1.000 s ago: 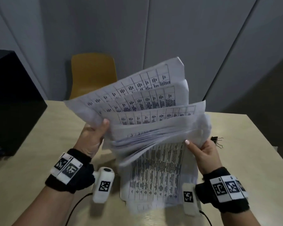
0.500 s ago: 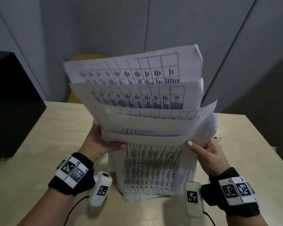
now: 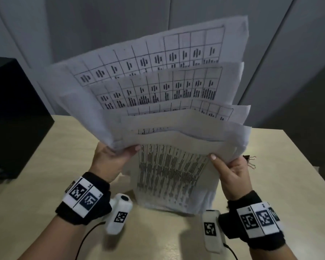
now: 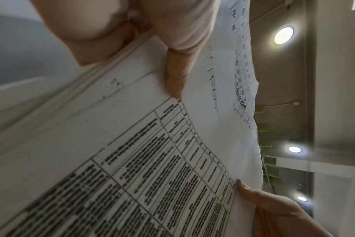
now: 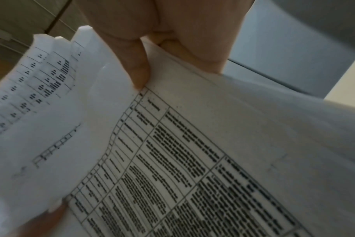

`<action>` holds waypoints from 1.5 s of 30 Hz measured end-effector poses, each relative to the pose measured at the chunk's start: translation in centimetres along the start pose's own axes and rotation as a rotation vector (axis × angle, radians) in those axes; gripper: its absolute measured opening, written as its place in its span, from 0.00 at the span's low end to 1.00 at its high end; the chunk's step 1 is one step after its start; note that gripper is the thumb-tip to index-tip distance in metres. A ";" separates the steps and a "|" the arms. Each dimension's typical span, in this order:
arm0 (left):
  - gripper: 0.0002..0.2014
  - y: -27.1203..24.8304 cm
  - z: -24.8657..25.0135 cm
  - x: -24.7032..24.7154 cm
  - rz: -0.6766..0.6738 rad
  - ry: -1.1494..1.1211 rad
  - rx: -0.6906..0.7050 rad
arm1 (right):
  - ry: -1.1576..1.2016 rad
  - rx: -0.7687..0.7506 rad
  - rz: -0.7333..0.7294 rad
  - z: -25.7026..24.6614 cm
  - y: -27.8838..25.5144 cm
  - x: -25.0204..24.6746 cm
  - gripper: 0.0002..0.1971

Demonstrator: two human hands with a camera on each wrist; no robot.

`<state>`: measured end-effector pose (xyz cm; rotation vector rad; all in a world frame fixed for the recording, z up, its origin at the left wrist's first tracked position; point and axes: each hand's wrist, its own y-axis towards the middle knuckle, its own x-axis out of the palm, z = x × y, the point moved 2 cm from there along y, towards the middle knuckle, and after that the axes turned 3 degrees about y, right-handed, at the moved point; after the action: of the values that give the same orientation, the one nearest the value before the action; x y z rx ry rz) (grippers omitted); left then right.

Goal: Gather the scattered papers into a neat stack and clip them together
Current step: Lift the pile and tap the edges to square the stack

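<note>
Head view showed the papers (image 3: 158, 102) fanned upright at frame centre, lower edges on the surface (image 3: 45, 184), left hand (image 3: 111, 162) and right hand (image 3: 231, 171) pinching their sides: still squaring, tapping edges flush likely before fetching the clip (image 3: 250, 161) at right.

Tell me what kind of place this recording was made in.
Probably an office or meeting room: a light wooden table, grey panelled walls, printed papers with tables on them, a binder clip, and recessed ceiling lights.
</note>
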<state>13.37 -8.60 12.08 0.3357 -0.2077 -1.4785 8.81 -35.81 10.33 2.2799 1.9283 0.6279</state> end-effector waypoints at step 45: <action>0.14 -2.9 -1.7 0.6 -0.028 0.130 -0.099 | -0.265 -0.087 0.036 1.8 -1.6 3.0 0.16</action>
<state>11.32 -9.25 9.46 0.3539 -0.0258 -1.4834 8.32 -32.31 8.93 2.2197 1.7085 0.3810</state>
